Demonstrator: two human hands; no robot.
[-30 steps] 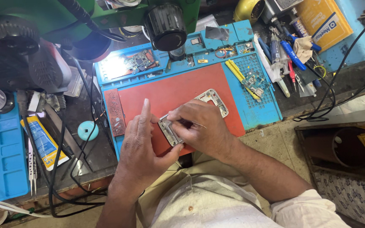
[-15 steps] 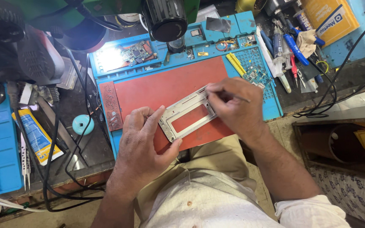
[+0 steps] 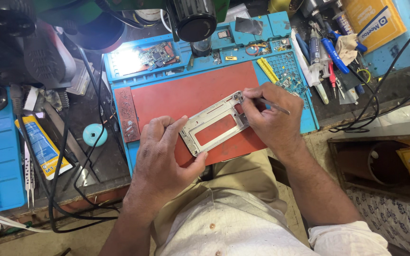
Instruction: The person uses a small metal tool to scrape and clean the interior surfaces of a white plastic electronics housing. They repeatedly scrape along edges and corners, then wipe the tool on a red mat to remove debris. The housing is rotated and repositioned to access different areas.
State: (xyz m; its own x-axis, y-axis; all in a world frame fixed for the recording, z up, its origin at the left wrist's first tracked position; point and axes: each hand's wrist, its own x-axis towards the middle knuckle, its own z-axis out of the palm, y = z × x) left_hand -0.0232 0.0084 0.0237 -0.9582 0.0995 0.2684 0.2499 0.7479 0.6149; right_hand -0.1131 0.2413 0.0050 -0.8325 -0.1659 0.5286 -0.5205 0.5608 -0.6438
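The left hand lies flat on the red mat, fingers spread, its grip loose, thumb and fingertips pressing the near left end of the silver phone frame. The right hand has its grip pinched closed on thin tweezers, tip at the frame's far corner. The frame sits tilted near the mat's front edge; bare mat lies behind it toward the blue tray.

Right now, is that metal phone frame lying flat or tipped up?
Flat. The metal frame lies on the red mat, which shows through its opening.
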